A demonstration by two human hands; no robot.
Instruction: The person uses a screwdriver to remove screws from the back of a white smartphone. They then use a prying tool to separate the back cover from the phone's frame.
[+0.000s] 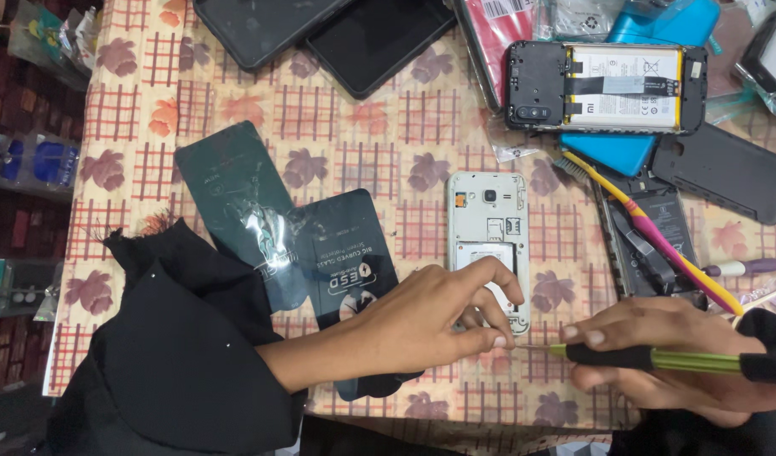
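A white phone [486, 221] with its back cover off lies face down in the middle of the table. My left hand [434, 319] rests on its lower end, fingers curled and pinching at the bottom edge. My right hand [658, 359] grips a screwdriver [658, 358] with a black and green handle, its thin tip pointing left at the phone's lower edge by my left fingertips. Black sleeves cover both my arms.
Two dark foil pouches [270, 228] lie left of the phone. An opened black phone with its battery showing [605, 88] sits at the top right, with a toothbrush [649, 232], black covers [725, 173], a blue case [607, 152] and dark phones [320, 29] around. The tablecloth [151, 110] is checked with leaves.
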